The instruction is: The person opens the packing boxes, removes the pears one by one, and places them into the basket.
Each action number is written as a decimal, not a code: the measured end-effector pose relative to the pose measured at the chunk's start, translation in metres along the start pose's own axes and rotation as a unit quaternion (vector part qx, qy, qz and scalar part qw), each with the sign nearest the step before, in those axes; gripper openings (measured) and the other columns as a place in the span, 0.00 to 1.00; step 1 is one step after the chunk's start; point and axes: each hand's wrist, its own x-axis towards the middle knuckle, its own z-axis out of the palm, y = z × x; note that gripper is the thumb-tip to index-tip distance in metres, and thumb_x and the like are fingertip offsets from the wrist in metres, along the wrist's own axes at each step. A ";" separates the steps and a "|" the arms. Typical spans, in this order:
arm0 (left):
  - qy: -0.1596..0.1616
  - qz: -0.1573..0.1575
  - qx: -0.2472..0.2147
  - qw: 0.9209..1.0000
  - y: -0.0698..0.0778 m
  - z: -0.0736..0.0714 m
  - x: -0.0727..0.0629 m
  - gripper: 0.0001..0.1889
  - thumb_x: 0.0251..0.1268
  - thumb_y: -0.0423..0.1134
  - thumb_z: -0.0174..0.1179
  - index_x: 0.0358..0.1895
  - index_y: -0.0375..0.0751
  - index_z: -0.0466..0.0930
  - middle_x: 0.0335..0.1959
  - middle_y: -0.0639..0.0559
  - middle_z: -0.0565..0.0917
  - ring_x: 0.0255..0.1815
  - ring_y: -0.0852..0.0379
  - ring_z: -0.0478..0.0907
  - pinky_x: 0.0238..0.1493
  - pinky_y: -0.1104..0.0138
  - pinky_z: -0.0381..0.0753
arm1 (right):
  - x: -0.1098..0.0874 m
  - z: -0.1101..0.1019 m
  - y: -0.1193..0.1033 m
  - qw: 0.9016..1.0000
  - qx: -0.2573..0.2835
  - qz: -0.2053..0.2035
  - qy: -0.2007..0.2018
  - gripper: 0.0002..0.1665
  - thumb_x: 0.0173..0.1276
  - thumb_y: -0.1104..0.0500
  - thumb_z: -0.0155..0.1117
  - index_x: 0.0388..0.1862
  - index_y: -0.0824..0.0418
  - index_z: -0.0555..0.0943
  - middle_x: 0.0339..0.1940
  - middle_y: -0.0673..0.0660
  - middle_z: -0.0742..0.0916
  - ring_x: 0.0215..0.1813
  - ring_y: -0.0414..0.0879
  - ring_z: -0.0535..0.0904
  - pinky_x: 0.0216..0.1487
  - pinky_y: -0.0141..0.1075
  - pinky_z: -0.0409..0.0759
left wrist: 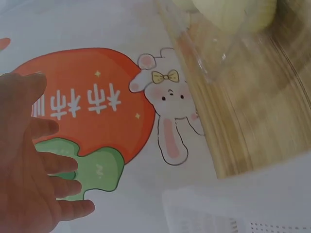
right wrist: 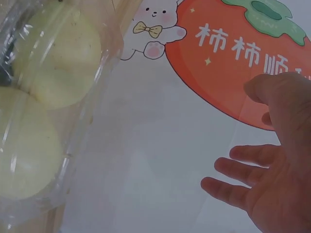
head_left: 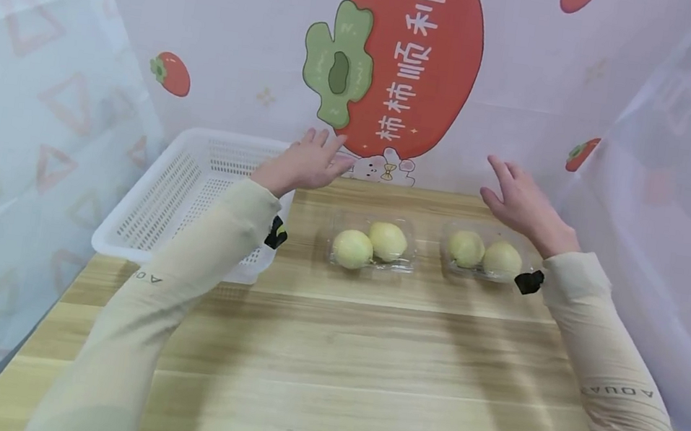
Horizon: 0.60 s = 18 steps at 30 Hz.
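Note:
My left hand (head_left: 308,161) hovers with spread fingers above the right rim of a white perforated plastic basket (head_left: 144,200), and it holds nothing. My right hand (head_left: 523,202) is raised over the right clear plastic box (head_left: 478,227), its fingers extended and apart from the box. Two round pale-yellow fruits (head_left: 503,260), which look like pears, lie in that box. A second clear box (head_left: 405,261) stands to its left with two similar fruits (head_left: 353,249). In the right wrist view the fruits (right wrist: 58,56) show through shiny plastic. Neither hand touches anything.
Everything stands on a wooden table (head_left: 326,359) against a backdrop (head_left: 232,33) printed with a big red persimmon. Pale sheets hang on the left and right. Both forearms, in cream sleeves (head_left: 210,249), reach across the table, and the left one passes over part of the basket.

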 end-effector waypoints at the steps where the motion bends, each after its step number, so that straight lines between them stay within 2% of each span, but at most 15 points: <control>1: 0.001 0.004 -0.003 1.000 0.001 0.000 -0.002 0.38 0.76 0.64 0.30 0.81 0.47 0.39 0.80 0.32 0.42 0.80 0.30 0.35 0.78 0.39 0.46 | -0.001 0.002 0.000 1.000 0.003 -0.001 0.000 0.39 0.76 0.53 0.50 0.80 0.61 0.50 0.71 0.77 0.66 0.70 0.74 0.62 0.69 0.67 0.61; 5: 0.007 0.012 -0.023 1.000 0.008 0.002 -0.008 0.38 0.76 0.63 0.31 0.80 0.47 0.39 0.80 0.33 0.42 0.80 0.31 0.36 0.79 0.44 0.45 | -0.004 0.010 -0.004 1.000 0.013 -0.019 0.006 0.39 0.76 0.54 0.51 0.80 0.61 0.50 0.70 0.76 0.68 0.70 0.72 0.64 0.69 0.65 0.62; 9: 0.009 0.014 -0.056 0.998 0.015 0.006 -0.015 0.38 0.76 0.64 0.32 0.80 0.48 0.39 0.80 0.35 0.43 0.81 0.32 0.37 0.79 0.44 0.46 | -0.008 0.020 -0.011 0.999 0.018 -0.048 0.016 0.38 0.75 0.56 0.53 0.78 0.64 0.53 0.67 0.77 0.72 0.67 0.71 0.68 0.68 0.63 0.65; 18: 0.046 0.033 -0.114 0.992 0.025 0.021 -0.028 0.37 0.77 0.60 0.37 0.80 0.44 0.43 0.78 0.34 0.50 0.80 0.38 0.45 0.80 0.47 0.49 | -0.013 0.040 -0.033 0.996 0.019 -0.078 0.026 0.36 0.75 0.56 0.55 0.77 0.62 0.57 0.65 0.73 0.77 0.62 0.68 0.74 0.63 0.61 0.72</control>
